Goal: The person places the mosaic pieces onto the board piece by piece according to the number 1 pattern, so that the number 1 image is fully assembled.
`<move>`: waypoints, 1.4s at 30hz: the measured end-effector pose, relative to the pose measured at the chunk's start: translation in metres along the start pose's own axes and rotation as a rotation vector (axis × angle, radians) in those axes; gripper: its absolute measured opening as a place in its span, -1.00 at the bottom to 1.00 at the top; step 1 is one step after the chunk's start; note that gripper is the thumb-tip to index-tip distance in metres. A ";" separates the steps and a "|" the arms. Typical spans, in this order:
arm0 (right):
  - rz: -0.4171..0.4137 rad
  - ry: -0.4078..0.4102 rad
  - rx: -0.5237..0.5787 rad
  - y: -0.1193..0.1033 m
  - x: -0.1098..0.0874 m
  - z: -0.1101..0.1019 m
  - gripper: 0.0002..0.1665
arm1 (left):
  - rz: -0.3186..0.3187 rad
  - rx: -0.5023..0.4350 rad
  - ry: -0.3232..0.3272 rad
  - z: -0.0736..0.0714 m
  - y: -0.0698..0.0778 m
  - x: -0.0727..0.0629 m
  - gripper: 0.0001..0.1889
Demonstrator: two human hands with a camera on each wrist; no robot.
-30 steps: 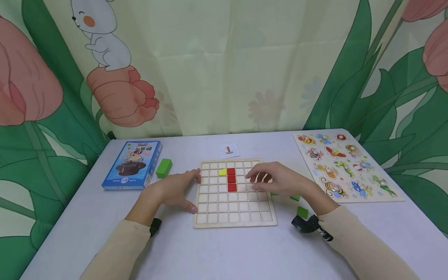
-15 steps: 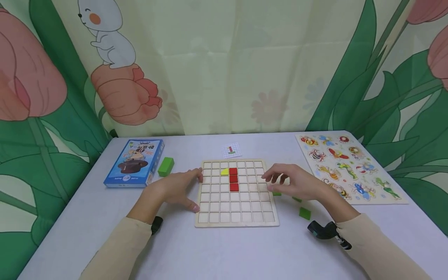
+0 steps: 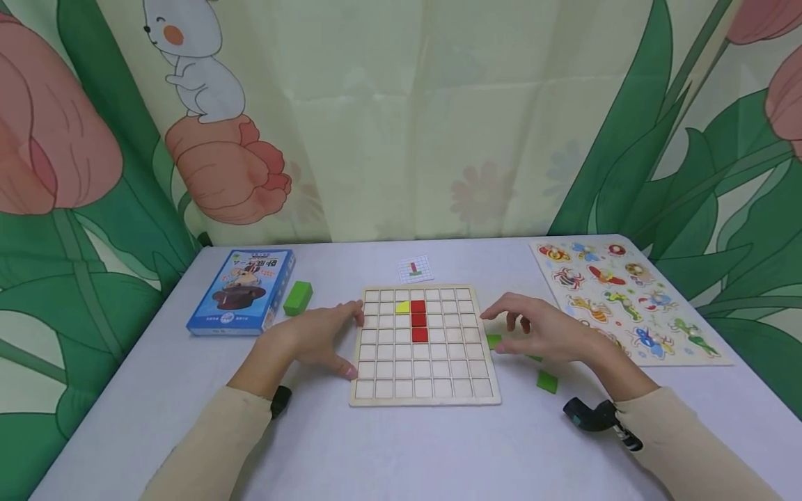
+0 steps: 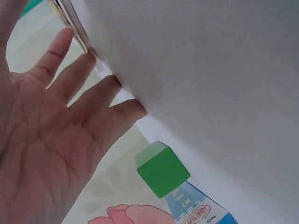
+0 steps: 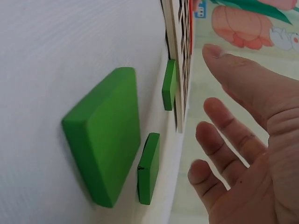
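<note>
A wooden grid board [image 3: 432, 387] lies on the table in the head view. Three red square tiles [image 3: 419, 320] form a column in its cells, with a yellow piece [image 3: 402, 307] left of the top one. Spread fingers of my left hand [image 3: 313, 339] touch the board's left edge. Past the right edge hovers my right hand [image 3: 546, 331], fingers loosely bent, nothing held. Just by its thumb is a green tile [image 3: 493, 342]. Another green tile [image 3: 547, 381] lies nearer me, and a third, partly covered in the head view, shows as a green tile [image 5: 149, 168] in the right wrist view.
Left of the board are a blue box [image 3: 243, 292] and a green block [image 3: 297, 298]. Behind the board lies a small pattern card [image 3: 415, 269]. An insect picture board [image 3: 654, 316] occupies the right side. A printed curtain [image 3: 388, 139] hangs behind the table.
My right hand has moved right, from over the board's right columns to beyond its edge beside the green tiles. The left hand stays against the board; the tiles on it look unchanged.
</note>
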State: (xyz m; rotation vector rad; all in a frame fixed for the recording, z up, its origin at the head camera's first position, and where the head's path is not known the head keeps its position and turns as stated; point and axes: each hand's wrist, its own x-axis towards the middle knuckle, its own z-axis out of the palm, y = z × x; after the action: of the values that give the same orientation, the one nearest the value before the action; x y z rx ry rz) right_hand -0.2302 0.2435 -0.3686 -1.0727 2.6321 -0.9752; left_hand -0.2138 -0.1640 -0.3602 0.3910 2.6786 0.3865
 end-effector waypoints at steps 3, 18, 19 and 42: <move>0.030 -0.012 -0.008 0.002 -0.001 0.000 -0.40 | 0.003 0.000 -0.003 -0.002 0.000 0.001 -0.05; 0.099 -0.107 -0.081 0.009 0.002 0.005 -0.47 | -0.017 0.016 -0.026 0.000 0.000 -0.004 0.04; 0.095 -0.109 -0.084 0.008 0.002 0.006 -0.48 | -0.014 0.017 -0.023 0.000 0.000 -0.004 0.04; 0.124 -0.122 -0.172 0.006 -0.004 0.000 -0.61 | -0.006 0.022 -0.037 -0.002 -0.002 0.002 0.03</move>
State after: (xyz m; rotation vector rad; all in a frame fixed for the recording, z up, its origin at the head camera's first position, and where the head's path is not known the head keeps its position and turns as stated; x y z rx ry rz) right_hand -0.2310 0.2495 -0.3731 -0.9545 2.6832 -0.6479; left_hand -0.2171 -0.1657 -0.3604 0.3923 2.6498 0.3451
